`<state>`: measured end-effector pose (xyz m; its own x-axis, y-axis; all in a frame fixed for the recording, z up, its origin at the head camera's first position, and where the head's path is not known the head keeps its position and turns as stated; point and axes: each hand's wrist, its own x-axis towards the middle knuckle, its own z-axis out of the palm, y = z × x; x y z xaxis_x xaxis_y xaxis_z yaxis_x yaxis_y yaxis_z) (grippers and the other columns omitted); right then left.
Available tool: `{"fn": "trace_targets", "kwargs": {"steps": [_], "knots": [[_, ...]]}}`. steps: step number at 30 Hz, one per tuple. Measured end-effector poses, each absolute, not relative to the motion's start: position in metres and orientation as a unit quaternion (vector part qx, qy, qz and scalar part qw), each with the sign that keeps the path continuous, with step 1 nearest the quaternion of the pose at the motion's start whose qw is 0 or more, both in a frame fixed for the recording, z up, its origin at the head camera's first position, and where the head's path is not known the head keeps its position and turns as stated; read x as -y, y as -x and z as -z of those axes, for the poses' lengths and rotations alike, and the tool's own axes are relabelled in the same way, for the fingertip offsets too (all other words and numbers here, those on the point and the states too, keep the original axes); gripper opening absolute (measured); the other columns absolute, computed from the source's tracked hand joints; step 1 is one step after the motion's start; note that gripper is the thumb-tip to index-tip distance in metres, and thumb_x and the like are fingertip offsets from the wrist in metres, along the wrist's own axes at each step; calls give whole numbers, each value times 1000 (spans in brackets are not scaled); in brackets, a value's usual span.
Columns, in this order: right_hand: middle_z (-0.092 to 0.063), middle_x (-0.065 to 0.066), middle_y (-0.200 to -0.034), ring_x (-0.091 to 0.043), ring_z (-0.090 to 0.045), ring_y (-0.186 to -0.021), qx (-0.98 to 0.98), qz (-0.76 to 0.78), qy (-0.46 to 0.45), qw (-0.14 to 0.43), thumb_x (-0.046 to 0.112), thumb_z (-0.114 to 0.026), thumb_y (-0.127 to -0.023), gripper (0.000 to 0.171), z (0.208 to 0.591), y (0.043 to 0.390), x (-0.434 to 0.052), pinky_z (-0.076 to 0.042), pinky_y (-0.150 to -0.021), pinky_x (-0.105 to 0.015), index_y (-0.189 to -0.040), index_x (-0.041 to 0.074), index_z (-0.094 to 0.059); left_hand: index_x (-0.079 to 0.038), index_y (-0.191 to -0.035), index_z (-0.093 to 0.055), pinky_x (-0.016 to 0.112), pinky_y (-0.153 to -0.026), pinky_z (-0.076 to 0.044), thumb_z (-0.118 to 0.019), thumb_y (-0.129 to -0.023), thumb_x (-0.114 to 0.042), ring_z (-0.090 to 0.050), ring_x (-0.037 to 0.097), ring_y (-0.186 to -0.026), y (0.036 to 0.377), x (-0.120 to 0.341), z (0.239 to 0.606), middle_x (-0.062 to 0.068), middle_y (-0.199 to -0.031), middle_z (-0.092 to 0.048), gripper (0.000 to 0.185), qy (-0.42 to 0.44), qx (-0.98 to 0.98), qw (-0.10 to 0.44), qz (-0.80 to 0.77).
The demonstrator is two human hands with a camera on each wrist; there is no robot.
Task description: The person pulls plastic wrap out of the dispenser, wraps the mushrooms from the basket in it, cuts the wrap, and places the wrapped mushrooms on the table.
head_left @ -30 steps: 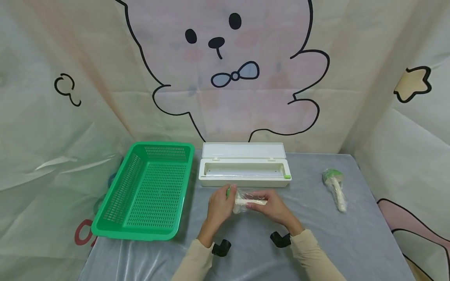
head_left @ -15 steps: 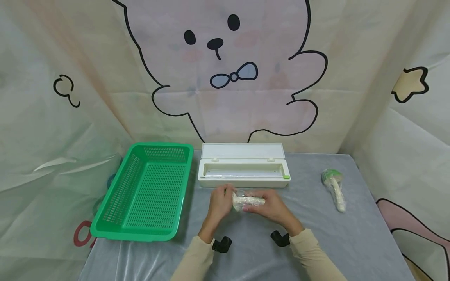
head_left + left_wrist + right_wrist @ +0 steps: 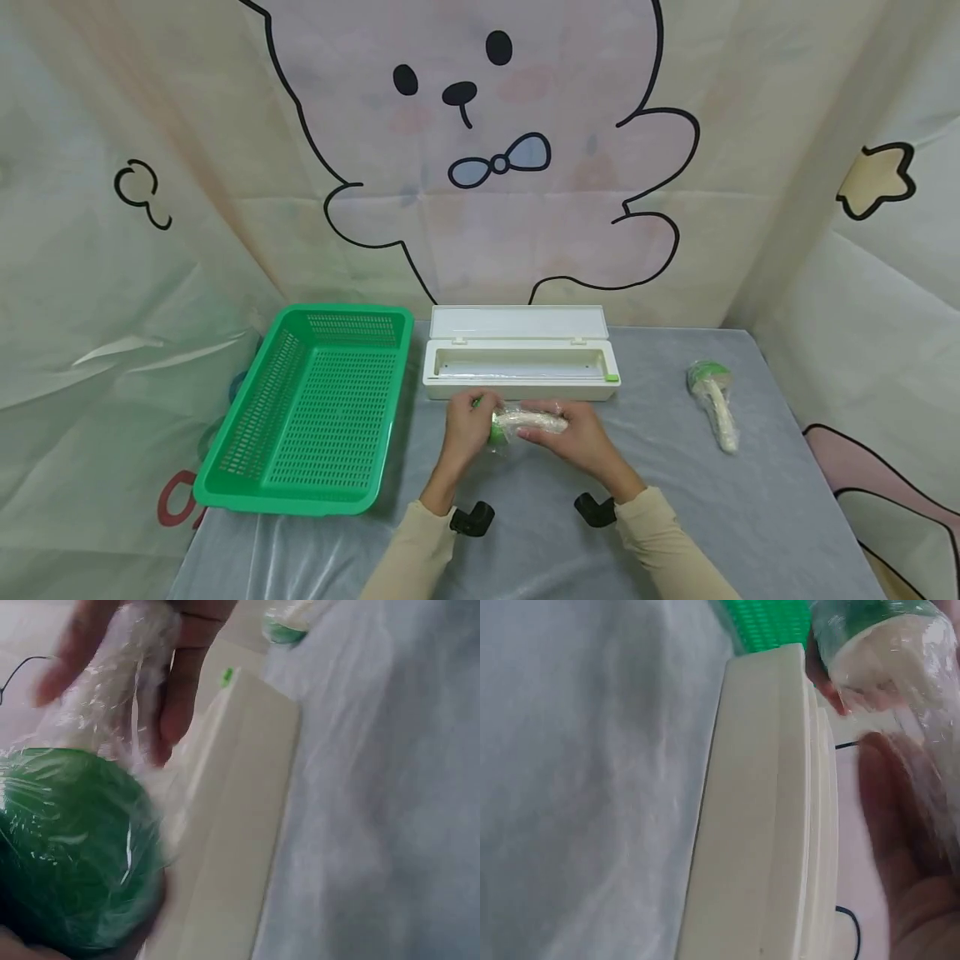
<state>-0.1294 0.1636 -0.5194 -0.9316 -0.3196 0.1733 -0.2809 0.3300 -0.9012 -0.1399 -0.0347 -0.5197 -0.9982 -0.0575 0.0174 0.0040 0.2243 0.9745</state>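
Observation:
A film-wrapped vegetable [image 3: 525,422] with a green head and a white stem lies crosswise between both hands, just in front of the white cling-film box [image 3: 517,388]. My left hand [image 3: 468,425] grips the green head [image 3: 67,847]. My right hand [image 3: 581,437] curls its fingers [image 3: 180,682] round the stem [image 3: 885,652], with loose clear film trailing over them. The box [image 3: 240,825] stands with its lid up, and its long trough shows nothing inside.
A green mesh basket [image 3: 300,500] stands to the left of the box. A second wrapped green-and-white vegetable [image 3: 714,400] lies at the right on the grey, film-covered table [image 3: 750,517]. Printed fabric walls close in the back and both sides.
The wrapped vegetable has been turned between the hands, so its green head now shows by the left hand. Both hands have edged a little closer to the box.

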Motion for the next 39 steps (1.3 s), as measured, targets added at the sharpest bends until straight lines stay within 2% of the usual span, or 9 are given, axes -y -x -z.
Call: {"fn": "trace_targets", "kwargs": {"steps": [4, 8, 12, 18, 22, 26, 31, 35, 39], "knots": [[-77, -10, -101, -15, -72, -82, -805, 562, 188, -16, 12, -79, -89, 22, 521, 129, -161, -58, -68, -29, -109, 3, -79, -1, -95, -79, 27, -70, -50, -60, -100, -24, -64, 12, -78, 141, 37, 518, 6, -90, -74, 30, -24, 752, -36, 658], [-75, -20, -102, -19, -74, -78, -746, 656, 114, 36, 6, -73, -94, 25, 521, 131, -160, -61, -70, -36, -113, -9, -73, -3, -114, -76, 33, -90, -50, -68, -99, -30, -65, 18, -106, 140, 37, 517, 8, -114, -73, 31, 37, 738, -15, 674], [-74, -21, -107, -18, -74, -83, -733, 672, 90, 57, 10, -75, -93, 30, 518, 129, -159, -61, -75, -37, -117, -8, -72, -2, -102, -77, 29, -72, -53, -68, -98, -21, -65, 15, -82, 140, 35, 516, 9, -99, -74, 22, 42, 755, 28, 653], [-76, -7, -104, -13, -71, -87, -821, 532, 197, -65, 14, -82, -87, 27, 519, 124, -154, -57, -70, -28, -112, 5, -78, 2, -84, -77, 23, -50, -43, -64, -93, -14, -51, 7, -53, 142, 37, 519, 4, -69, -65, 22, -41, 764, 21, 644], [-77, -11, -90, -17, -73, -74, -790, 583, 183, -57, 7, -75, -92, 19, 524, 124, -154, -60, -65, -30, -107, -4, -77, 0, -99, -78, 27, -74, -50, -67, -96, -21, -64, 10, -79, 141, 40, 518, 5, -89, -74, 24, -3, 744, 15, 668], [-74, -24, -96, -19, -75, -74, -729, 676, 105, 11, 8, -68, -98, 26, 524, 126, -155, -61, -69, -34, -110, -14, -71, -7, -121, -72, 40, -98, -49, -77, -91, -23, -65, 21, -112, 138, 39, 520, 8, -118, -72, 35, 99, 744, 58, 659], [-72, -22, -112, -21, -75, -88, -744, 660, 95, 49, 17, -72, -96, 35, 518, 127, -155, -60, -78, -40, -119, -9, -70, -6, -103, -78, 34, -75, -56, -82, -83, -14, -69, 22, -90, 139, 35, 521, 8, -103, -75, 23, 100, 754, 111, 639], [-73, -9, -118, -22, -71, -102, -838, 510, 189, -48, 24, -84, -85, 44, 515, 125, -156, -59, -82, -40, -124, 5, -73, -2, -92, -80, 26, -60, -51, -79, -85, -16, -64, 13, -71, 140, 35, 517, 7, -88, -75, 15, -8, 731, 34, 682], [-77, -4, -99, -17, -72, -85, -847, 449, 252, -128, 15, -86, -81, 32, 514, 125, -156, -58, -69, -33, -110, 6, -78, 1, -92, -81, 26, -59, -51, -78, -89, -28, -63, 13, -70, 141, 37, 515, 8, -87, -74, 29, -73, 695, -62, 712]]}}
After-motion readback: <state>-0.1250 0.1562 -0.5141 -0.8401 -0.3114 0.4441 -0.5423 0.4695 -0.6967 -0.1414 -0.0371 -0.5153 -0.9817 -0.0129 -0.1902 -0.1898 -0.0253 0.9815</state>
